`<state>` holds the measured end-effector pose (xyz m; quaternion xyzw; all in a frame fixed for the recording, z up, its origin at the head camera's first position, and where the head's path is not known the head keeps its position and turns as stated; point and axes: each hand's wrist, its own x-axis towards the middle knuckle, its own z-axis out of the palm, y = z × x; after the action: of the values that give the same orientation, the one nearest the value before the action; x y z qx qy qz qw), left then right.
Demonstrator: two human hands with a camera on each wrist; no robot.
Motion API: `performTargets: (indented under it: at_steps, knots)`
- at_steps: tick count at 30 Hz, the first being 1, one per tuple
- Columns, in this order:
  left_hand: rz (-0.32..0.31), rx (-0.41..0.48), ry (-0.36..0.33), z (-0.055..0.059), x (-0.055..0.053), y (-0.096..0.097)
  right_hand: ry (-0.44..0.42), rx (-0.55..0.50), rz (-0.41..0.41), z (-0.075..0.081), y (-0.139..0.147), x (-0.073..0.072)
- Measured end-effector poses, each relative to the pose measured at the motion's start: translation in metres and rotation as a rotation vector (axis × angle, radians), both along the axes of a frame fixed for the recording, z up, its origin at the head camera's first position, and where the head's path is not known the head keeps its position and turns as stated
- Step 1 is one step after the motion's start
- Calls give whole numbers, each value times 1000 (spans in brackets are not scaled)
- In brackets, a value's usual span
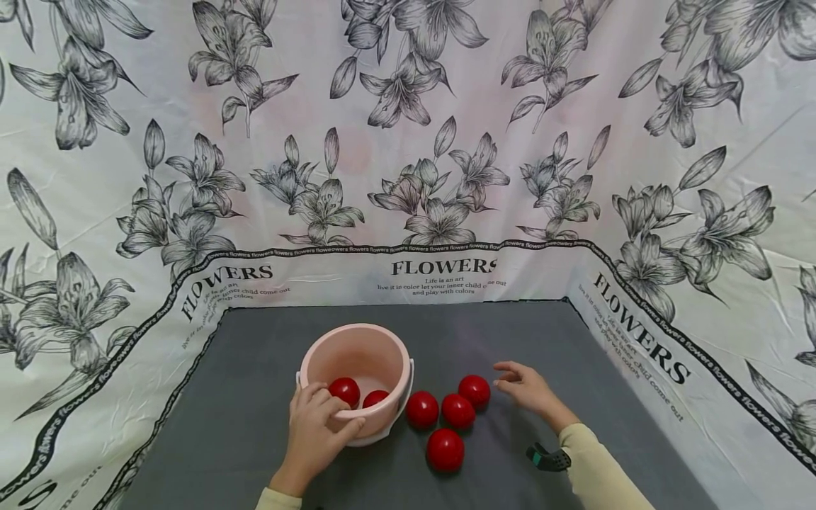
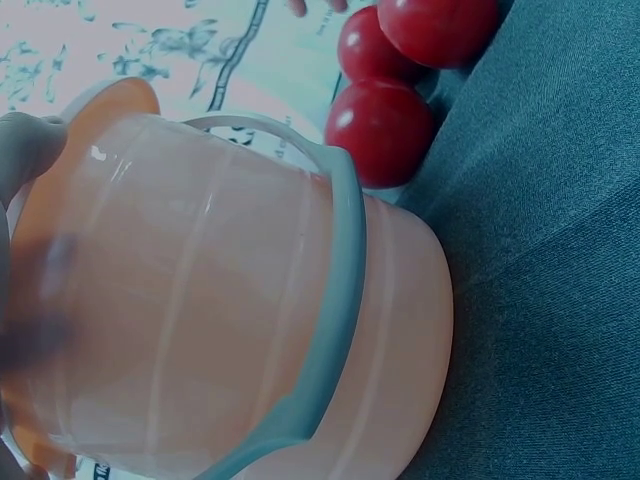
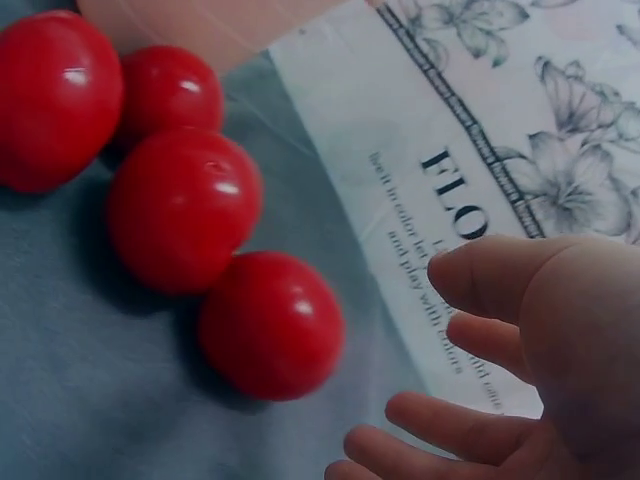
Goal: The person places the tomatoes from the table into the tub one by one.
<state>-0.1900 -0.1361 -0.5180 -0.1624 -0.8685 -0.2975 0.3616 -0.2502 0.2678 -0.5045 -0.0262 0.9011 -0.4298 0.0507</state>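
Observation:
A pink bucket with a white handle stands tilted toward me on the left of the table. My left hand grips its near rim, fingers over the edge and thumb outside. Two shiny red balls, one nearer the fingers and one beside it, lie inside. Several more red balls sit right of the bucket, the rightmost among them. Just beyond that ball my right hand hovers with fingers spread and nothing held. In the right wrist view its fingers are apart from the nearest ball.
The table has a dark grey cloth. A white curtain with flower prints encloses the back and both sides. One red ball lies closer to me than the others. A black band is at the right wrist.

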Motion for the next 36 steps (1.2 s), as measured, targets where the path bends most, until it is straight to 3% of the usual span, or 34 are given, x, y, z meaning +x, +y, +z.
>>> performTargets:
  at_steps: [6, 13, 20, 36]
  knots:
    - [7, -5, -2, 1, 2, 1, -36, -31, -66, -18, -15, -4]
    - [10, -16, -2, 1, 2, 2, 9, 20, -93, -35, -26, -8]
    - [10, -18, 4, 0, 2, 2, 48, 23, -99, -39, -36, -11]
    - [7, -20, -1, 1, 1, -1, 25, 12, -142, -43, -48, -21]
